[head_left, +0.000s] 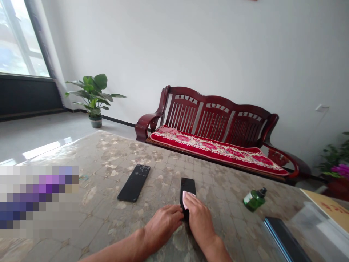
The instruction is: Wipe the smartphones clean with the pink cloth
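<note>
A black smartphone (188, 184) lies on the patterned tablecloth in front of me. My left hand (163, 222) has its fingers closed together at the phone's lower left edge, holding it on the table. In my right hand (200, 215) a small pale pink cloth (185, 201) is pressed against the phone's screen. The right fingers are bent over the cloth and hide part of it, and the two hands cover the phone's lower end. To the left lies a second black smartphone (133, 185), with pale spots near its top.
A green bottle with a black top (255, 199) stands to the right on the tablecloth (95, 218). Near it lie a dark, blue-edged device (286, 240) and a yellowish flat item (328, 207). Beyond are a red wooden bench (212, 112) and a potted plant (95, 94).
</note>
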`<state>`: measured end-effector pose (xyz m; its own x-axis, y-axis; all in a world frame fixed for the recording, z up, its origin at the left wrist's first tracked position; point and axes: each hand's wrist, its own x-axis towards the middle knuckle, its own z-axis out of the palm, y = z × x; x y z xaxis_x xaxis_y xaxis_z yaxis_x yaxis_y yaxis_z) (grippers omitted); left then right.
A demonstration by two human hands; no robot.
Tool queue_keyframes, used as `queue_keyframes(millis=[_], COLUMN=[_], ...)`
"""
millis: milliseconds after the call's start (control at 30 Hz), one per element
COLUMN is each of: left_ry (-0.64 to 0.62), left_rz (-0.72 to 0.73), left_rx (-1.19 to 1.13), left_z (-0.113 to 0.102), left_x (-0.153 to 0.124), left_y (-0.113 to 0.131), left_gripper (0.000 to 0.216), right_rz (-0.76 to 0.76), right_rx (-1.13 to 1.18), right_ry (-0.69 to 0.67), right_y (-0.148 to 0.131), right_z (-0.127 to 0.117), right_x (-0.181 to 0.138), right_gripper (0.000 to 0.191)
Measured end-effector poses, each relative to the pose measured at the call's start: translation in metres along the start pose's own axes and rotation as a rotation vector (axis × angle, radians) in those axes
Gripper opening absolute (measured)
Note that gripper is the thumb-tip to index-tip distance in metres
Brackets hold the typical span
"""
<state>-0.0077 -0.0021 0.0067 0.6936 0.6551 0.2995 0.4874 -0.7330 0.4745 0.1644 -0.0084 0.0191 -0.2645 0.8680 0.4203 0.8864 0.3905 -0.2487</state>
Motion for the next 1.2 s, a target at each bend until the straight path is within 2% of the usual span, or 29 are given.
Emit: queue_keyframes(millis=[100, 167, 267, 333, 500, 600, 733, 800, 867, 1033, 1200], left_ry=[0.037, 0.073, 0.103, 0.077, -0.056, -0.155, -0.271, -0.384, -0.477, -0.524, -0.564], left_rz=[-0.039, -0.115, -0.227, -0.238, -0.181, -0.153, -0.020, 0.118, 0.170, 0.170, 0.149], left_rx=[-0.184, -0.250, -0.239, -0.198, -0.036, 0.133, 0.220, 0.251, 0.290, 0.309, 0.307], left_z=[-0.008, -0.013, -0.019, -0.022, -0.028, -0.036, -0.050, -0.054, -0.055, -0.052, -0.061], left_x=[0.001, 0.004, 0.010, 0.012, 0.011, 0.019, 0.054, 0.076, 0.098, 0.130, 0.127], left_y=[0.000, -0.002, -0.007, -0.012, -0.025, -0.030, -0.034, -0.036, -0.036, -0.035, -0.040], left_gripper=[0.021, 0.027, 0.035, 0.040, 0.049, 0.063, 0.085, 0.091, 0.094, 0.095, 0.088], right_rz=[-0.029, -0.049, -0.079, -0.093, -0.107, -0.114, -0.117, -0.121, -0.133, -0.167, -0.147], right_rx=[0.038, 0.055, 0.066, 0.068, 0.073, 0.054, 0.036, 0.026, 0.023, 0.054, 0.080], right_ry=[0.039, 0.064, 0.113, 0.139, 0.152, 0.144, 0.136, 0.128, 0.120, 0.132, 0.144], right_y=[-0.001, -0.001, -0.001, 0.001, 0.005, 0.006, 0.007, 0.008, 0.008, 0.008, 0.011], right_z=[0.003, 0.005, 0.008, 0.010, 0.016, 0.019, 0.020, 0.018, 0.015, 0.009, 0.003], right_x=[-0.011, -0.018, -0.020, -0.019, -0.020, -0.021, -0.022, -0.022, -0.021, -0.019, -0.014], right_gripper=[0.054, 0.051, 0.043, 0.043, 0.043, 0.044, 0.047, 0.048, 0.050, 0.050, 0.041])
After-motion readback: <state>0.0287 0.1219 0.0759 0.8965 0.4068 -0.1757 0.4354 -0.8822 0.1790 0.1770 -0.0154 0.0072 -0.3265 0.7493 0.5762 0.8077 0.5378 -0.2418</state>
